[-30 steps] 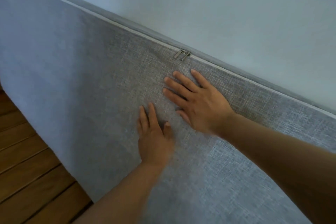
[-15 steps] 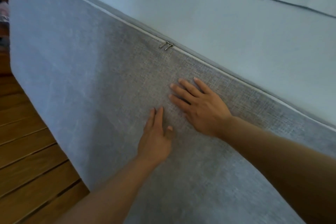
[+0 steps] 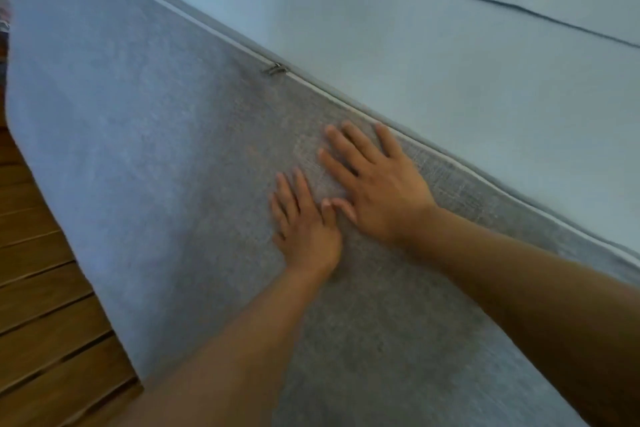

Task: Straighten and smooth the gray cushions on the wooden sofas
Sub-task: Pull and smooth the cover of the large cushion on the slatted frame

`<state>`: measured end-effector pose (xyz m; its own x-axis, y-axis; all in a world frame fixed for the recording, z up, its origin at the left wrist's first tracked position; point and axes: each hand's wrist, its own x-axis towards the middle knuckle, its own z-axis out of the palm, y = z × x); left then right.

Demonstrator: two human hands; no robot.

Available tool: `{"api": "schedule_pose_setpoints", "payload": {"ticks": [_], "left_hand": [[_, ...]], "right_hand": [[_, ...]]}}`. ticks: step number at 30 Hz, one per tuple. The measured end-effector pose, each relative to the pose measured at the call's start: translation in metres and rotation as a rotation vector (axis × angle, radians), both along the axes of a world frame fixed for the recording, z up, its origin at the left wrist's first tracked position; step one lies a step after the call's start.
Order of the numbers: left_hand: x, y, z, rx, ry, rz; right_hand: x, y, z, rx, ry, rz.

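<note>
Floor: brown wooden slats (image 3: 41, 288) at far left, beside the cushion's edge.
Cushion: large gray woven-fabric seat cushion (image 3: 138, 166), front panel facing up, metal zipper pulls (image 3: 275, 69) on the seam.
Left hand (image 3: 304, 232): flat, fingers straight, pressing fabric, gripping nothing.
Right hand (image 3: 377, 184): flat, spread, thumb touching the left thumb.
Risk: uneven pressure likely to bunch cloth toward the seam.

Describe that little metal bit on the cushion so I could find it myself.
Start at the big gray cushion filling most of the view, and follow the pale seam running diagonally along its upper edge. Up-left of the right hand, the zipper pulls sit on that seam: the only shiny metal on all that cloth.
</note>
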<state>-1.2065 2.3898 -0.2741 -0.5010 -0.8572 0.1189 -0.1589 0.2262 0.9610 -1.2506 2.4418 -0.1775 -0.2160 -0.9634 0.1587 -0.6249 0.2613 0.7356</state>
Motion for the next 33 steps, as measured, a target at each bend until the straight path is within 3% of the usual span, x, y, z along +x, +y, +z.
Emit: {"api": "schedule_pose_setpoints", "payload": {"ticks": [2, 4, 6, 9, 11, 13, 15, 18, 21, 25, 27, 28, 31, 33], "left_hand": [[-0.013, 0.024, -0.002, 0.07, -0.032, -0.033], [-0.01, 0.052, -0.003, 0.036, 0.159, 0.086], [-0.005, 0.098, -0.01, 0.002, 0.296, 0.207], [-0.014, 0.159, -0.034, -0.115, 0.17, 0.164], [-0.01, 0.166, -0.047, -0.049, 0.256, 0.127], [-0.003, 0.159, -0.071, -0.006, 0.298, 0.236], [0.004, 0.168, -0.097, -0.067, 0.144, 0.219], [0.012, 0.162, -0.117, -0.044, 0.177, 0.074], [0.034, 0.102, -0.127, 0.213, 0.286, 0.25], [0.053, 0.027, -0.122, 0.16, 0.367, 0.412], [0.048, -0.006, -0.14, 0.228, 0.422, 0.499], [0.039, -0.016, -0.155, 0.286, 0.401, 0.487], [0.015, -0.013, -0.198, 0.217, 0.071, 0.232], [0.022, -0.005, -0.214, 0.187, 0.165, 0.213]], "right_hand": [[-0.003, 0.037, 0.003, 0.052, -0.031, 0.0], [0.002, 0.079, 0.007, -0.023, -0.102, 0.036], [-0.003, 0.127, 0.0, -0.042, -0.017, 0.105], [-0.01, 0.174, -0.009, 0.1, 0.027, 0.095], [-0.002, 0.188, -0.012, 0.059, -0.029, 0.101], [0.006, 0.197, -0.023, 0.053, -0.05, 0.134], [0.005, 0.203, -0.04, 0.139, -0.027, 0.131], [0.008, 0.17, -0.061, 0.188, -0.036, 0.168], [0.041, 0.096, -0.081, 0.136, -0.04, 0.42], [0.066, -0.014, -0.085, -0.061, 0.062, 0.618], [0.061, -0.056, -0.099, -0.086, 0.128, 0.609], [0.052, -0.07, -0.112, -0.007, 0.127, 0.547], [0.024, -0.087, -0.158, 0.444, 0.141, 0.205], [0.028, -0.08, -0.174, 0.481, 0.138, 0.182]]}}
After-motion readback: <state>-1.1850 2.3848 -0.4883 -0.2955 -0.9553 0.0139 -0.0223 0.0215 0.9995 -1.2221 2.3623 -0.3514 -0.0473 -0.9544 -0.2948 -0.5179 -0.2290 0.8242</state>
